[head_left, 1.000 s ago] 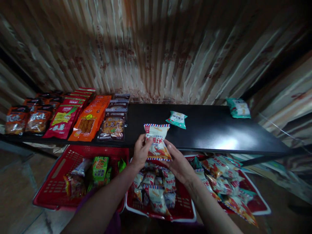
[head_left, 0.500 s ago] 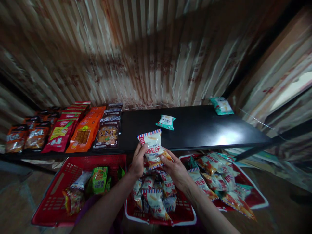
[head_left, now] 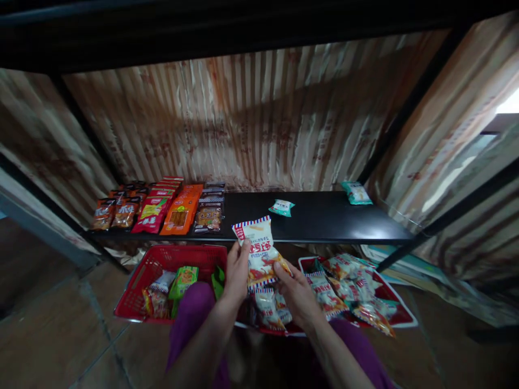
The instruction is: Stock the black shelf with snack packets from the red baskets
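Between my two hands is a white snack bag (head_left: 259, 249) with red lettering and striped top and bottom edges. My left hand (head_left: 238, 267) grips its left side, thumb on the front. My right hand (head_left: 295, 286) pinches the lower right corner. The bag is held upright in front of the black shelf's (head_left: 255, 219) front edge. Below it, similar snack bags (head_left: 268, 310) lie in a middle red basket, partly hidden by my hands and arms. On the shelf beyond lies a small teal-and-white bag (head_left: 282, 207).
Another teal bag (head_left: 357, 193) is at the shelf's right end. Rows of orange, red and dark snack packs, including an orange pack (head_left: 181, 210), fill its left end. A left red basket (head_left: 135, 286) holds a few packets; a right basket (head_left: 399, 302) holds several bags. Black posts frame the shelf.
My view has pulled back and tilted up, so the upper shelf and my purple-clad knees now show. The snack bag is still in both hands, turned a little more upright and facing me.
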The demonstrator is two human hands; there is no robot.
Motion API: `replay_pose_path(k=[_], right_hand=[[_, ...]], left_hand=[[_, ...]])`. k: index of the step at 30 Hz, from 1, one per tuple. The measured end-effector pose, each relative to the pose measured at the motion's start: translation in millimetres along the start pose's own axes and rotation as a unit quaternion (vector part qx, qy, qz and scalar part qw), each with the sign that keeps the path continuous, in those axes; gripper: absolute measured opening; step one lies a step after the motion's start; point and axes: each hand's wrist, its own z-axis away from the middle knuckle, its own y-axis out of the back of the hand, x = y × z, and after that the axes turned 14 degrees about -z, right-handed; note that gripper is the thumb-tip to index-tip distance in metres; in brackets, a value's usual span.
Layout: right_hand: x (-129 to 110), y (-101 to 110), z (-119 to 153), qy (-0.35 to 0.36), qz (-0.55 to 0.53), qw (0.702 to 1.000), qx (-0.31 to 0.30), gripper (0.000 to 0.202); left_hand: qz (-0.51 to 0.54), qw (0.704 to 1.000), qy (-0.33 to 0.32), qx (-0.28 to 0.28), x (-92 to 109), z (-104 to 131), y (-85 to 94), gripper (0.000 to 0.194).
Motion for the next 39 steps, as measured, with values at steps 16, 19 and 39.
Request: replay_pose_path(k=[16, 19, 39], right_hand=[[12.1, -7.5, 95.3, 0.007, -0.007, 1.0, 0.009, 0.037], [6.9, -6.9, 90.8, 0.039, -0.024, 0.998, 0.052, 0.028], [28.8, 11.4, 93.1, 0.043, 0.068, 0.992, 0.096, 0.025]], left_hand=[[-0.167, 0.982, 0.022, -0.089, 26.0, 98.5, 43.6, 0.041], [-0.201, 0.972, 0.03, -0.115, 14.8, 105.5, 45.8, 0.033], [-0.048, 0.995, 0.083, -0.015, 3.5, 112.3, 50.4, 0.035]])
